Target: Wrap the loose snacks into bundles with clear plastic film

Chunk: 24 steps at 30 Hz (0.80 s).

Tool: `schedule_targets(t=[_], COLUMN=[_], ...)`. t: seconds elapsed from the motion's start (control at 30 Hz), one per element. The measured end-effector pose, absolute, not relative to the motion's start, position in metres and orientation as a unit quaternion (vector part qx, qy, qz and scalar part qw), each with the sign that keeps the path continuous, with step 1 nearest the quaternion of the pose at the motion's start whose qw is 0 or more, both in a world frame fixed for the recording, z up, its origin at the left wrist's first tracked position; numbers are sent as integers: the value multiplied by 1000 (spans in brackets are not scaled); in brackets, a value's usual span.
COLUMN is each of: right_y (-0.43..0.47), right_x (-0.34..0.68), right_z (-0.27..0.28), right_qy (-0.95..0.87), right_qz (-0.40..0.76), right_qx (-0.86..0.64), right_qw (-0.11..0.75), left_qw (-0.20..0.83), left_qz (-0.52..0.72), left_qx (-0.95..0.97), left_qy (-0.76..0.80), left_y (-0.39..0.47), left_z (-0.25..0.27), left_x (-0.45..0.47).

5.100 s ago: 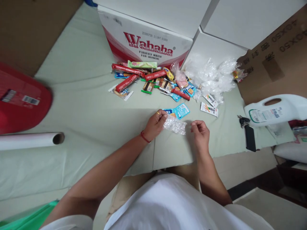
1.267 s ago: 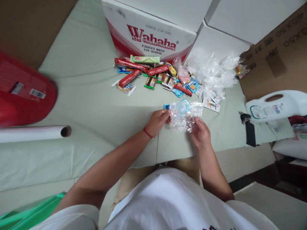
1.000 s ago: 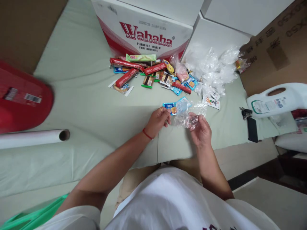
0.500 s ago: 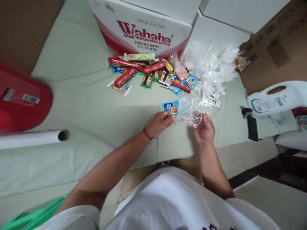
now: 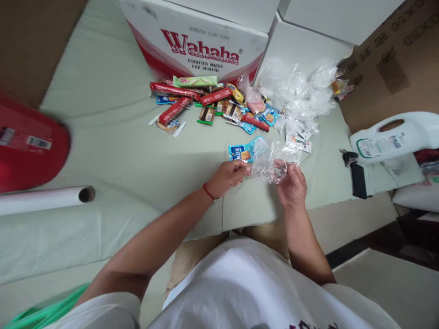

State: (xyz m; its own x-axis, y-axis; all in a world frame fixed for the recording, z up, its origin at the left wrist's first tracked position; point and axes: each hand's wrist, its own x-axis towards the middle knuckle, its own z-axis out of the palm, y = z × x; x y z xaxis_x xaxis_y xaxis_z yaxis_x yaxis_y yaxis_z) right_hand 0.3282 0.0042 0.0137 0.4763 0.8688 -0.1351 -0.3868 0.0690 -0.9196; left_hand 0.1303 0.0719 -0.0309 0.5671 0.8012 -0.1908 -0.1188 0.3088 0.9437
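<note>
Both of my hands are at a crinkled clear plastic bag (image 5: 270,171) in front of me. My left hand (image 5: 230,177), with a red cord round its wrist, pinches the bag's left edge. On the other side, my right hand (image 5: 292,185) grips the bag between thumb and fingers, some of which show through the film. Just beyond my left fingertips lies a blue snack packet (image 5: 240,153), its right end partly behind the bag. Farther back is a pile of wrapped snacks, with red-wrapped bars (image 5: 174,110), a green-wrapped bar (image 5: 195,81) and small brown-and-green packets (image 5: 206,115).
A heap of clear plastic bags (image 5: 298,91) sits at the back right, before white boxes. Behind the snacks stands a Wahaha carton (image 5: 202,50). Right: a white jug (image 5: 398,137), keys (image 5: 349,157), a black phone-like object (image 5: 358,180). Left: a red container (image 5: 30,141), a white roll (image 5: 44,199).
My left fingers have shifted slightly off the blue packet, which now shows more fully on the table. My right hand keeps hold of the bag. The whole view has shifted a little.
</note>
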Motion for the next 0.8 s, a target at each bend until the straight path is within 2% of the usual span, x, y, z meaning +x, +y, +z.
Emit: schedule_targets(t=[0.33,0.6,0.8], right_y=[5,5,2], right_x=[327,338,324], right_z=[14,8,8], right_qy=[-262,-243,-329], right_qz=[442,416,398], right_qx=[-515,-527,-558], right_qw=[686,700,650], left_qw=[683,704,527], left_qz=[341,313,380], left_qx=[559,549,662], left_qy=[324,324,373], left_y=[71,73,53], left_z=[-36,-32,-28], left_x=[131,130,137])
